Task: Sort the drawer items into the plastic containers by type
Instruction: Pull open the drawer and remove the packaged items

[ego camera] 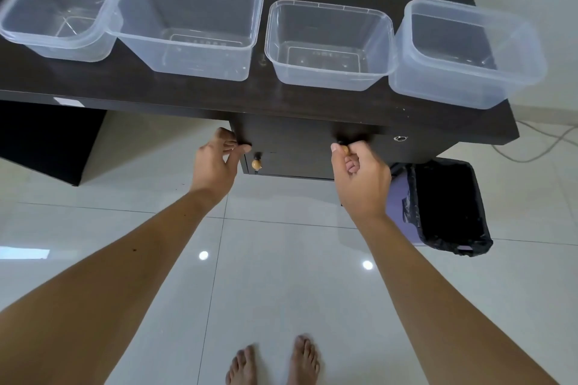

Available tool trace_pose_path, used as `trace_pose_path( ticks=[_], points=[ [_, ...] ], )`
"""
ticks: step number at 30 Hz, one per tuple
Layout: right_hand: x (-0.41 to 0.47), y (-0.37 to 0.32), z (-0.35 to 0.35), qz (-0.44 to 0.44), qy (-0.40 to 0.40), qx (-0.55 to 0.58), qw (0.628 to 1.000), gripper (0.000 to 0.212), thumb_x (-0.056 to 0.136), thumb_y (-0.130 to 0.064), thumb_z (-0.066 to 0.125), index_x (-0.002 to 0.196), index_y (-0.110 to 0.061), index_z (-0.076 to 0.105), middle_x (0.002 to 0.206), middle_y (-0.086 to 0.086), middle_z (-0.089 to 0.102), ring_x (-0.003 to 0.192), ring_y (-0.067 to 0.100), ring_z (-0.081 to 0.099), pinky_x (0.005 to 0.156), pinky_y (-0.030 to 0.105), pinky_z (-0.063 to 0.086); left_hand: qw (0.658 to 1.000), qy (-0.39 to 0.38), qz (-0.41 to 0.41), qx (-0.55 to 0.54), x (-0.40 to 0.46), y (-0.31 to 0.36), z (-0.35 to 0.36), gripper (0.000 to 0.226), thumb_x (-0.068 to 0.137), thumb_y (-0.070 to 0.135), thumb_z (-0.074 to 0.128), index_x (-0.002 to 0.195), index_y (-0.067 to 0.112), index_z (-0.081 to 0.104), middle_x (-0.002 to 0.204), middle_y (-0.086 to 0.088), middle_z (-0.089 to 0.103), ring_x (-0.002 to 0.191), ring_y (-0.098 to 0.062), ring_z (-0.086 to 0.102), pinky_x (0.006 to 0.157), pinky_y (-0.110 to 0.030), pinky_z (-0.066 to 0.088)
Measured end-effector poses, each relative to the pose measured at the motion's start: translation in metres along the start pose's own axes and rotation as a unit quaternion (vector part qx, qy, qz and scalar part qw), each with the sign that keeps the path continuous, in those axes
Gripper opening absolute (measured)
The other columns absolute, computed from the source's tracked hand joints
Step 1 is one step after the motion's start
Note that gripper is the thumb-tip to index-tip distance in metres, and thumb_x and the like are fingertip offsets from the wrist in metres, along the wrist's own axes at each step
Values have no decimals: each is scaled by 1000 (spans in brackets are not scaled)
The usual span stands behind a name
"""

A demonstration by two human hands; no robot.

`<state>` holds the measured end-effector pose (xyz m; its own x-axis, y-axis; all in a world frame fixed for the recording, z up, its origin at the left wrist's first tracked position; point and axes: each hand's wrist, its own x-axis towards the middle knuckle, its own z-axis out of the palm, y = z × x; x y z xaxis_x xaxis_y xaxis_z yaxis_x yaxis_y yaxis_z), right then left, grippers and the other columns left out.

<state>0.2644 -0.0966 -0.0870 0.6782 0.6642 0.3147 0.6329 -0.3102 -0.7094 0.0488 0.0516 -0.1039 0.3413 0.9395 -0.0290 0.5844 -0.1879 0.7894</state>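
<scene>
Clear plastic tubs sit in a row on the dark desk top [131, 84]. Far left is a small square tub [58, 14], and it looks a bit blurry. Touching its right side is the big tub [190, 20], the widest one. Next comes a middle tub [330, 42], sitting just apart from the big one. At the right end is the last tub [466, 51], close against the middle one, and it is blurry too. All four have nothing in them. Under the desk edge is the dark drawer front [291, 150], and it looks closed, so whatever is in it is hidden. The left hand [215, 159] is at the left corner of the drawer front, with its fingers curled around that edge and the thumb underneath. Just right of that hand is a small round wooden knob [256, 163] that nobody is touching. The right hand [359, 175] is farther right and pinches a second wooden knob [345, 150] between the thumb and the curled fingers. A small round metal lock [400, 138] shows to the right of that hand. Below it on the floor stands a purple bin [398, 200] with a black bag [450, 206] inside. Shiny white floor tiles [281, 259] lie under everything, and two bare feet [273, 362] show at the bottom.
</scene>
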Motion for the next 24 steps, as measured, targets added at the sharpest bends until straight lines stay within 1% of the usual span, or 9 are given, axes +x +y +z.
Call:
trace_pose_path(
  ticks=[2,5,8,11,13,15,19,21,24],
  points=[
    [-12,-1,-5,8,-9,1,1000,40,101,-32,69,72,-14,49,60,-6,43,56,15,42,54,26,40,1000,-10,10,2,-11,-4,-4,24,101,30,69,107,9,59,102,1,72,97,-18,70,92,-29,56],
    [-29,-2,-15,17,-21,5,1000,36,101,-31,70,74,-20,48,61,-12,42,57,9,44,56,13,35,1000,-17,7,2,-29,-6,-8,25,101,31,69,110,10,60,106,-3,76,100,-21,72,93,-34,58],
    [-43,-4,-24,30,-31,9,999,35,100,-31,71,75,-18,50,61,-11,44,57,9,45,56,13,35,999,-31,-1,9,-44,-6,-14,25,100,32,69,112,11,61,107,-2,76,103,-21,73,95,-35,58],
    [-65,-5,-35,46,-43,14,998,34,99,-31,72,75,-16,54,62,-6,52,60,15,50,56,13,37,998,-57,10,27,-64,-11,-22,25,100,30,70,115,11,63,108,0,77,104,-19,74,96,-35,58],
    [-84,-5,-44,41,-43,20,998,32,98,-29,74,76,-15,56,64,-4,54,63,15,52,57,11,38,997,-71,16,37,-81,-14,-29,22,99,28,72,113,12,64,102,5,76,101,-16,73,92,-31,56],
    [-102,-6,-54,39,-47,28,998,30,98,-26,75,76,-17,56,65,-8,53,64,10,52,59,9,39,996,-78,13,39,-100,-16,-34,18,98,26,73,110,15,65,97,9,73,98,-13,73,88,-27,54],
    [-132,-4,-67,54,-49,39,997,25,97,-26,76,80,-15,62,68,-7,57,68,8,55,61,13,43,997,-73,1,37,-133,-20,-34,16,97,25,75,106,17,65,95,12,73,94,-9,71,82,-23,53],
    [-143,-4,-72,51,-50,49,996,25,97,-26,76,80,-14,63,68,-7,58,69,8,56,62,12,43,997,-64,-4,37,-148,-20,-34,16,97,24,75,107,17,65,96,12,74,93,-7,70,79,-16,49],
    [-157,-4,-82,43,-63,54,996,26,98,-27,75,80,-15,61,68,-8,58,67,8,56,62,13,43,997,-55,-5,48,-167,-18,-35,19,97,22,74,111,12,65,95,14,72,90,-5,67,72,-1,42]
  ],
)
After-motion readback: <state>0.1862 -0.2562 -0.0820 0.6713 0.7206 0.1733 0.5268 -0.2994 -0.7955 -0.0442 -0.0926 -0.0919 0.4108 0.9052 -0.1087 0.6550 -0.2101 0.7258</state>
